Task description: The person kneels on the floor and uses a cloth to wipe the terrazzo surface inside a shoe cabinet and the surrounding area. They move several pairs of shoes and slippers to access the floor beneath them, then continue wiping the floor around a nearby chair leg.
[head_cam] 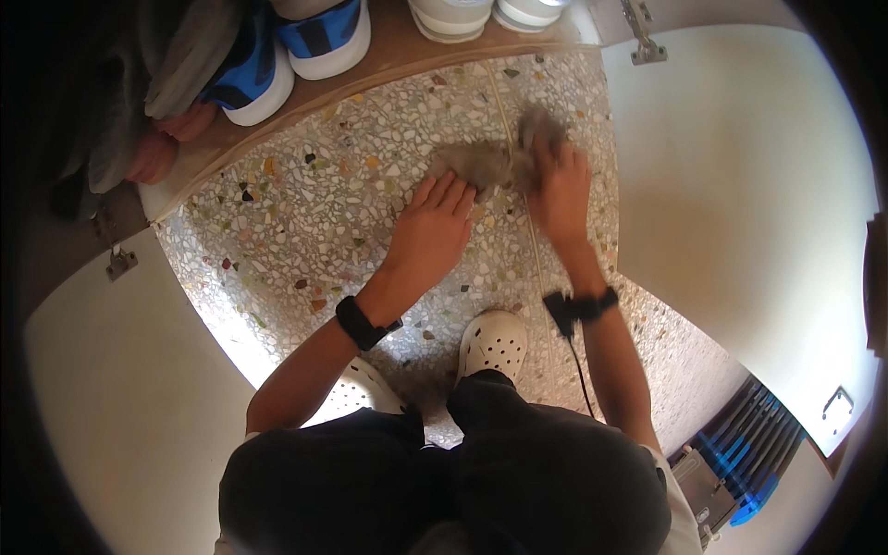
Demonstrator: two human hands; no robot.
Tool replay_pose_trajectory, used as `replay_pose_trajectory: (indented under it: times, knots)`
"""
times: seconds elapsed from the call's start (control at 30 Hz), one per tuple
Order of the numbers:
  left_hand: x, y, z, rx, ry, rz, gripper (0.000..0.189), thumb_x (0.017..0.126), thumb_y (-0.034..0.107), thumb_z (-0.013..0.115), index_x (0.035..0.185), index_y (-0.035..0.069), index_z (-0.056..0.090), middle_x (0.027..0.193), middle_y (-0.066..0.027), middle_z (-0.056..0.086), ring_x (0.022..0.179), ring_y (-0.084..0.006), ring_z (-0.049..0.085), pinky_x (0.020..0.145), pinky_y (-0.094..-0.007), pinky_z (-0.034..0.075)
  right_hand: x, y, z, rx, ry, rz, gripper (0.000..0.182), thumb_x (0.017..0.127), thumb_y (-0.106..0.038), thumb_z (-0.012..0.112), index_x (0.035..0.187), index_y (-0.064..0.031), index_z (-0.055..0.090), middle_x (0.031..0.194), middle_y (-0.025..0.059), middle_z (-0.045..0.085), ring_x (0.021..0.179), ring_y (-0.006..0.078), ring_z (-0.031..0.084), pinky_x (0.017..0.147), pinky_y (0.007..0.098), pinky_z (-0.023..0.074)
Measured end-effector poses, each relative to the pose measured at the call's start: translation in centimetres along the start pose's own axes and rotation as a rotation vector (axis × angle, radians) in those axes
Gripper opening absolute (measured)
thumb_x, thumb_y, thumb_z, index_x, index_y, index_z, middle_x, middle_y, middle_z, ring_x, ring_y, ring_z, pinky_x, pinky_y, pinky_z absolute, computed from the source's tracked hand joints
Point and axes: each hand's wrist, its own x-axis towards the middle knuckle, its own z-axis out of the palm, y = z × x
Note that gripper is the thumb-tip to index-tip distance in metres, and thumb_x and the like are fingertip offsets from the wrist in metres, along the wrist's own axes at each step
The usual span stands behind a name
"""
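Note:
A grey-brown cloth, blurred by motion, lies on the speckled terrazzo floor in front of the cabinet. My right hand grips its right part, which is bunched up around the fingers. Flat and palm down, my left hand has its fingertips at the cloth's near edge; whether they press on it is hard to tell. Both wrists wear black bands, the left band and the right band. A black plug-like piece with a thin cable hangs by the right wrist.
Blue-and-white sneakers and white shoes stand on the brown cabinet shelf. Cabinet doors flank me, left and right. My perforated white clog is on the floor. A blue-and-black slatted object sits at lower right.

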Motion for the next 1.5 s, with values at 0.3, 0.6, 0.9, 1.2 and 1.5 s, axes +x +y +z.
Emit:
replay_pose_trajectory:
  times: [0.3, 0.6, 0.9, 1.2, 1.5]
  knots:
    - [-1.8, 1.0, 0.4, 0.047, -0.003, -0.038, 0.042, 0.095, 0.021, 0.052, 0.128, -0.004, 0.053, 0.135, -0.0175, 0.052, 0.13, -0.0287, 0.045, 0.113, -0.0401, 0.03, -8.9, -4.3, 0.5, 0.162, -0.164, 0.25, 0.069, 0.07, 0.007, 0.054, 0.135, 0.0162, 0.03, 0.144, 0.0327, 0.026, 0.134, 0.0523, 0.024, 0.111, 0.0525, 0.0263]
    - [5.9, -2.2, 0.6, 0.121, 0.14, 0.07, 0.049, 0.097, 0.026, 0.05, 0.134, -0.004, 0.047, 0.144, -0.0168, 0.044, 0.133, -0.0263, 0.042, 0.112, -0.0379, 0.03, 8.2, 7.6, 4.8, 0.034, 0.059, 0.252, 0.075, 0.072, -0.013, 0.066, 0.132, 0.0202, 0.033, 0.144, 0.0371, 0.026, 0.138, 0.0483, 0.021, 0.117, 0.0444, 0.0179]
    - [6.6, -5.3, -0.7, 0.092, 0.257, -0.05, 0.042, 0.096, 0.02, 0.051, 0.131, -0.004, 0.049, 0.144, -0.0176, 0.043, 0.131, -0.0291, 0.045, 0.11, -0.0393, 0.034, 12.7, 1.8, 5.6, 0.171, 0.174, 0.179, 0.06, 0.064, -0.014, 0.072, 0.112, 0.016, 0.052, 0.132, 0.0317, 0.042, 0.131, 0.0448, 0.032, 0.112, 0.042, 0.0276]
    - [-1.8, -4.1, -2.4, -0.054, 0.273, -0.284, 0.031, 0.095, 0.017, 0.052, 0.118, -0.003, 0.06, 0.128, -0.0191, 0.057, 0.115, -0.0338, 0.057, 0.102, -0.0413, 0.043, 7.1, -10.4, 4.0, 0.319, -0.056, -0.199, 0.071, 0.062, -0.007, 0.077, 0.125, 0.0126, 0.05, 0.139, 0.0248, 0.044, 0.135, 0.0353, 0.038, 0.11, 0.0346, 0.0366]
    - [-12.4, -2.8, -4.5, -0.31, 0.15, -0.621, 0.026, 0.09, 0.015, 0.059, 0.11, 0.0, 0.065, 0.115, -0.0174, 0.064, 0.105, -0.0367, 0.06, 0.089, -0.0416, 0.05, 0.7, -17.8, 4.1, 0.553, -0.184, -0.449, 0.062, 0.063, 0.003, 0.069, 0.122, 0.01, 0.053, 0.14, 0.0188, 0.045, 0.134, 0.0316, 0.04, 0.105, 0.0359, 0.0432]
